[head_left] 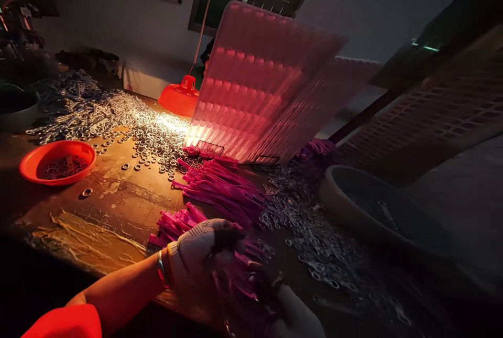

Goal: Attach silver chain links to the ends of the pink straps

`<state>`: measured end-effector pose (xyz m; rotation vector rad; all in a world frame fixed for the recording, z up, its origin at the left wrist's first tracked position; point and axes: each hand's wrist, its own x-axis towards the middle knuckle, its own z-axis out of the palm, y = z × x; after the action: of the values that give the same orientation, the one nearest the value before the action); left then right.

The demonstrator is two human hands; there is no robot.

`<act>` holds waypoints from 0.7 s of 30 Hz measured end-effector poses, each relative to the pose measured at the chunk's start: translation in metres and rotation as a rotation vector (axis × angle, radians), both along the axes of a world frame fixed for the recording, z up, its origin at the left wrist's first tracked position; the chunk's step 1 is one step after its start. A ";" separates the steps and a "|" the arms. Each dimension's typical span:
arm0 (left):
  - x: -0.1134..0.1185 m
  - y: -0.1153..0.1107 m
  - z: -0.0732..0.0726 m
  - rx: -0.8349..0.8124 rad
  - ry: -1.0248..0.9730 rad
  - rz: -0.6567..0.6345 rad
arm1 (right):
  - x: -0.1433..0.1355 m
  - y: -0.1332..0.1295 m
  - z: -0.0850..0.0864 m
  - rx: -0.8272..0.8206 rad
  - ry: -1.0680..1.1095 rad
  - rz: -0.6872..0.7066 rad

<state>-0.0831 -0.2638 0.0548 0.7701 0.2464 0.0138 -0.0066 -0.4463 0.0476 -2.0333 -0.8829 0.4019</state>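
Note:
My left hand, in a dotted white work glove, is closed over a bundle of magenta straps. Strap ends stick out past the glove on both sides, and its fingertips are lost in shadow. Close by at the lower right, my right hand is beside the lower ends of the straps. Darkness and blur hide its fingers. Metal bits glint among the straps between the two hands. Just beyond lies a second row of magenta straps, with metal snap hooks heaped at its right end.
Loose metal rings are piled under a red hanging lamp. A red bowl with small metal parts stands at left. Pink ribbed plastic trays stand upright behind the straps. At right is a large basin; pale strings lie near the front edge.

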 end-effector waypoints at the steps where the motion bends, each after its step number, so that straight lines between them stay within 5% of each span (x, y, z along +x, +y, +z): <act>1: -0.003 -0.002 0.004 -0.014 -0.032 -0.006 | 0.002 -0.004 0.007 -0.027 -0.039 -0.017; 8: -0.013 -0.035 0.005 -0.165 -0.114 -0.062 | -0.015 -0.012 0.030 -0.274 -0.790 -0.062; 15: -0.030 -0.035 -0.009 0.052 -0.135 0.037 | -0.030 -0.010 0.030 -0.423 -1.195 0.113; 18: -0.043 -0.032 -0.006 0.203 -0.150 0.109 | -0.029 -0.007 0.025 -0.416 -1.213 0.176; 21: -0.054 -0.029 -0.005 0.395 -0.102 0.187 | -0.022 -0.003 0.019 -0.393 -0.952 0.228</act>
<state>-0.1367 -0.2929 0.0493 1.1337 0.2203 0.2846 -0.0286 -0.4494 0.0665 -2.5094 -1.7142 -0.3612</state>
